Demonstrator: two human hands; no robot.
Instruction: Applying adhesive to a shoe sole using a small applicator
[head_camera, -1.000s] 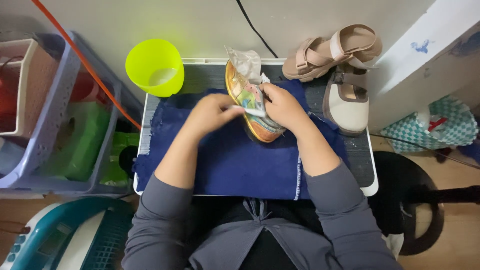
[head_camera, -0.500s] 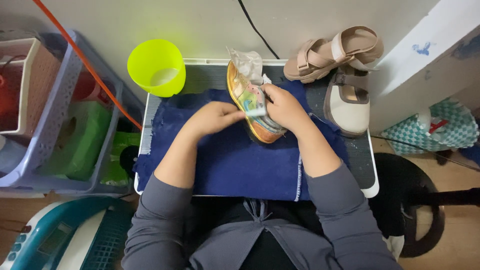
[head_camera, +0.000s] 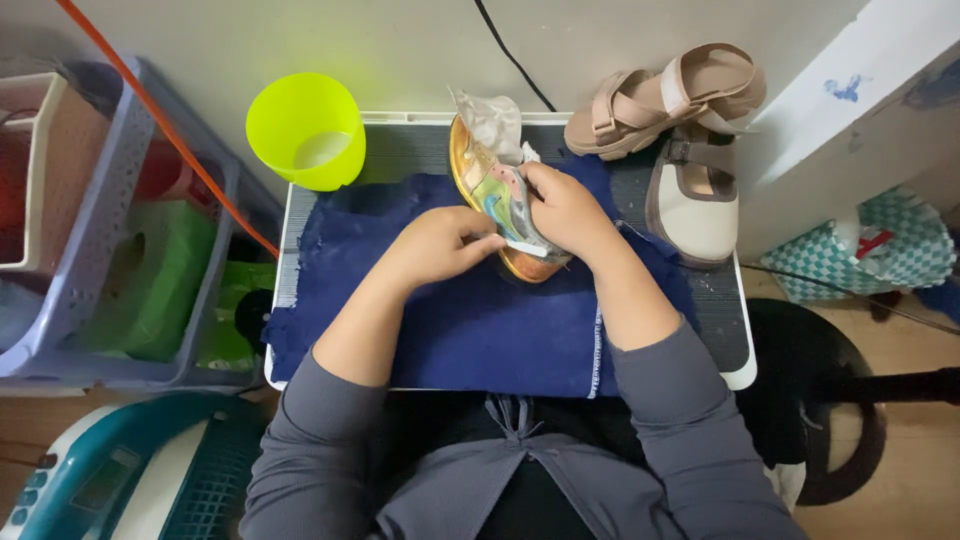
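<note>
The right hand (head_camera: 565, 208) is closed over the upper of a small, shiny gold-and-iridescent child's shoe (head_camera: 492, 195), with the fingers curled onto its near side and the palm covering its rear half. The left hand (head_camera: 445, 243) is pinched shut, thumb against fingertips, on a thin white strip (head_camera: 522, 247) at the shoe's near end; whether that strip is a strap or a piece of paper cannot be told. The two hands are nearly touching, and the shoe is held between them, just beyond the left fingertips and under the right palm.

The shoe's long axis is seen to run from its far end, close to the back edge of the work surface, towards the person and slightly to the right. Crumpled whitish stuffing paper (head_camera: 488, 118) is seen sticking out of its far opening. Of the two hands, the right is set further along the shoe, while the left is held at the near tip only.

The shoe is rested on a dark blue cloth (head_camera: 470, 330) spread over a white-rimmed grey tray table (head_camera: 725, 330). Further out, a lime-green plastic cup (head_camera: 305, 130) is stood at the far left corner, and a pair of beige strapped sandals (head_camera: 690, 140) is laid at the far right, well apart from both hands.
</note>
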